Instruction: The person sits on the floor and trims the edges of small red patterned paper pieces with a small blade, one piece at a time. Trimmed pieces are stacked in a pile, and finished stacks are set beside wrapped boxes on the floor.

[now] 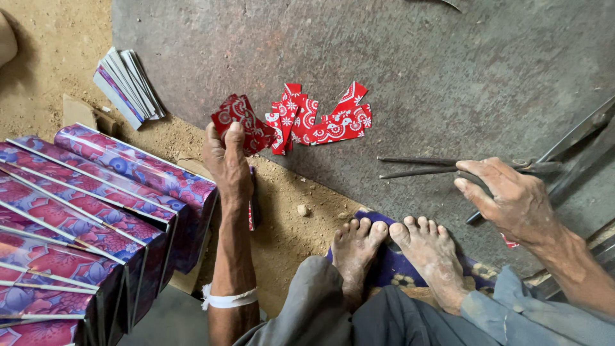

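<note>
Because the person sits low with bare feet [397, 247] drawn up on a patterned mat [391, 266], everything lies within arm's reach on the ground. Largest is the grey slab [448, 70], a flat hard floor surface that serves as the working area, bordered on the left by sandy dirt floor [51, 38]. On that dirt, at the person's left, stands a row of folded floral-printed sheet pieces [96, 211] in pink and blue, leaned one against the next so they stay upright and can be taken in order. Further off lies a smaller fanned stack of flat strips [128, 83], out of the way. On the slab, between the hands, a loose heap of red-and-white patterned offcuts [320, 118] lies where it apparently fell. Long metal shears [551, 166] rest on the slab at the right, handles pointing left; the right hand [512, 202] lies over them with fingers loosely curled, touching but not clearly gripping. The left hand [227, 160] is closed around a crumpled red patterned scrap [240, 122], thumb pressed on top, lifted just beside the heap. A white band [229, 298] circles the left forearm.
</note>
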